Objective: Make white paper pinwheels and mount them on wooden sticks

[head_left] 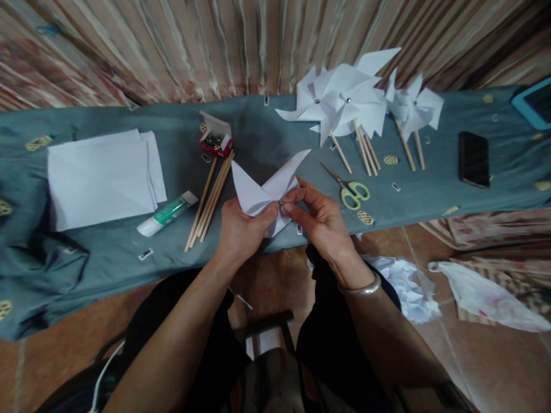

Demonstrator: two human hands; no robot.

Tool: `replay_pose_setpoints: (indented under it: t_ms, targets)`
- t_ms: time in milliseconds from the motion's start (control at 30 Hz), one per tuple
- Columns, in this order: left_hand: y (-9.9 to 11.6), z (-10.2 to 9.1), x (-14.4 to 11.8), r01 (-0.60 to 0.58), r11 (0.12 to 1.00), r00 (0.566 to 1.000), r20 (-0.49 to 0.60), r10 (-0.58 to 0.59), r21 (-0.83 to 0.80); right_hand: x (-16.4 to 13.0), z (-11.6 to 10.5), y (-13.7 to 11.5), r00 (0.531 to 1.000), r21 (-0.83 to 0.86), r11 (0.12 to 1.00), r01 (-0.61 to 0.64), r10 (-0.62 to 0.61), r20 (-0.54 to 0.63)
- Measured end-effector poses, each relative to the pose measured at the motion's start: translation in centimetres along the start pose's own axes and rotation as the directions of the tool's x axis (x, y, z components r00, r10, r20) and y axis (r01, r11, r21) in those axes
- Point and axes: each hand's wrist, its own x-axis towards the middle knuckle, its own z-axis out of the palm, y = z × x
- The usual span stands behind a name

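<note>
Between my hands, over the table's near edge, is a white paper pinwheel [275, 186] with pointed folded blades. My left hand [245, 229] grips it from the left, thumb pressed on the paper near its centre. A small shiny pin [281, 204] shows at that centre. My right hand [318, 215] pinches at the pin with thumb and forefinger; how much of the pin lies between the fingertips is hidden. Several wooden sticks [210, 203] lie just left of my left hand. Above them stands an open red-and-white box [216, 137] of small metal pins.
White paper sheets [101, 178] and a glue stick [167, 214] lie at left. Green-handled scissors [350, 189] are right of my hands. Finished-looking pinwheels [344, 100] on sticks lie at the back right, then a phone [474, 159]. Bags [486, 292] lie on the floor.
</note>
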Motion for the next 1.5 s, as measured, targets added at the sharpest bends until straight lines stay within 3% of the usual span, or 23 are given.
replay_pose_setpoints:
  t_ms: [300, 567, 1033, 1500]
  targets:
    - [-0.3, -0.1, 0.0, -0.05, 0.999, 0.999, 0.009, 0.05, -0.002, 0.0, 0.1, 0.2, 1.0, 0.014, 1.0, 0.003, -0.003, 0.009]
    - [-0.7, -0.1, -0.1, 0.016, 0.999, 0.999, 0.03, -0.017, 0.037, -0.1, 0.3, -0.1, 0.998, 0.044, 0.998, -0.048, 0.047, 0.033]
    - [-1.0, 0.2, -0.2, 0.058, 0.994, 0.998, -0.026, -0.056, 0.089, 0.0, 0.4, 0.0, 0.999, -0.093, 0.995, -0.032, 0.031, -0.018]
    - [-2.3, 0.3, 0.1, 0.082, 0.997, 0.996, -0.02, -0.082, 0.0, 0.1, 0.6, 0.8, 0.998, -0.096, 0.995, -0.035, 0.031, -0.049]
